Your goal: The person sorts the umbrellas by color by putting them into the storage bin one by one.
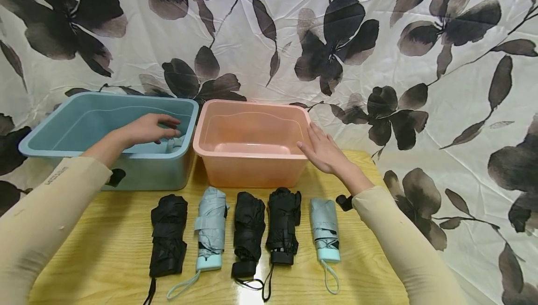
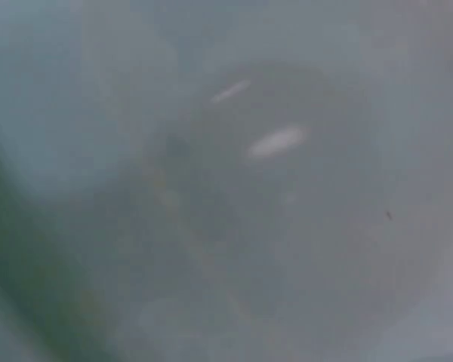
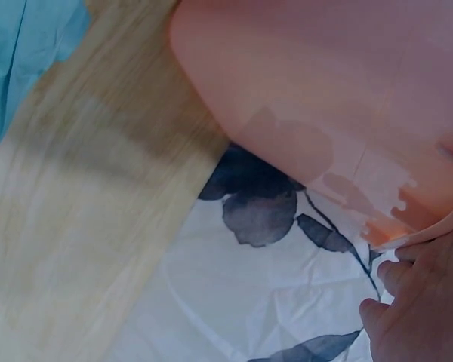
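Observation:
My left hand is over the blue bin, fingers loosely extended and pointing right. Just below its fingertips, inside the bin, part of a pale blue item shows; the bin's wall and the hand hide the rest. The left wrist view is a blurred blue-grey surface with glare. At the right end of the pink bin, my right hand rests against the rim, its fingers straight. In the right wrist view these fingers lie along the pink rim. No items show inside the pink bin.
Folded umbrellas lie in a row before the bins: a black one, a light blue one, two more black ones and a smaller light blue one. A floral cloth hangs behind the wooden table.

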Motion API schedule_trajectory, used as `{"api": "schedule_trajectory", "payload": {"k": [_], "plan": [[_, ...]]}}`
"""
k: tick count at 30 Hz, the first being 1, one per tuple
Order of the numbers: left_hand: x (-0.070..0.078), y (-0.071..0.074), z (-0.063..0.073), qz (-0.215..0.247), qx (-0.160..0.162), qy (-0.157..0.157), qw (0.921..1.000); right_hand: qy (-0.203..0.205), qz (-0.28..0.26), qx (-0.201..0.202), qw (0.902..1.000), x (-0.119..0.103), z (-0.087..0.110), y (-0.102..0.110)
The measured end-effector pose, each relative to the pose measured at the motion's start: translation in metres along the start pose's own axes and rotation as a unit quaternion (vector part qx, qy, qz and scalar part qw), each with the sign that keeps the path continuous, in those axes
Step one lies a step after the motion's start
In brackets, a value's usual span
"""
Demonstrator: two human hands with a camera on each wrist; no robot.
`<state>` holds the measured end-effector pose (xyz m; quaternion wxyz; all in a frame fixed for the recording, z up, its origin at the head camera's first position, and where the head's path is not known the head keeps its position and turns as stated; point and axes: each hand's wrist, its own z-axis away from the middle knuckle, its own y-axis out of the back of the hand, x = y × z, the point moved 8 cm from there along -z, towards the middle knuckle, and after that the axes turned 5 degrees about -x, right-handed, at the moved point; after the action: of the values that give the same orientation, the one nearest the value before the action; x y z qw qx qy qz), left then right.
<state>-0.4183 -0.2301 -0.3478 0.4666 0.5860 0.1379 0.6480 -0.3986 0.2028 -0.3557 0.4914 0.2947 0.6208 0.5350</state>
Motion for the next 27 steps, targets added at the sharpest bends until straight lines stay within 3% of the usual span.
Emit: {"api": "schedule_trajectory", "payload": {"k": [5,9,12,17,25,27], "plan": [[0.022,0.001,0.029,0.018,0.055,-0.021,0.9981,0.0,0.005,-0.002,1.0,0.002,0.001,-0.001],[0.036,-0.002,0.056,0.04,0.12,-0.044,0.991,0.0,0.002,-0.003,1.0,0.002,0.003,-0.001],[0.043,-0.006,0.079,0.053,0.185,-0.069,0.9789,0.002,0.0,-0.003,1.0,0.0,0.002,-0.001],[0.043,-0.019,0.113,0.074,0.278,-0.116,0.9507,0.005,-0.002,0.005,1.0,0.0,0.001,-0.001],[0.026,-0.059,0.143,0.1,0.353,-0.165,0.9156,0.008,-0.009,0.008,0.9999,0.002,0.0,-0.002],[0.02,-0.069,0.148,0.092,0.359,-0.171,0.9127,0.008,-0.009,0.008,0.9999,0.002,0.0,-0.003]]}}
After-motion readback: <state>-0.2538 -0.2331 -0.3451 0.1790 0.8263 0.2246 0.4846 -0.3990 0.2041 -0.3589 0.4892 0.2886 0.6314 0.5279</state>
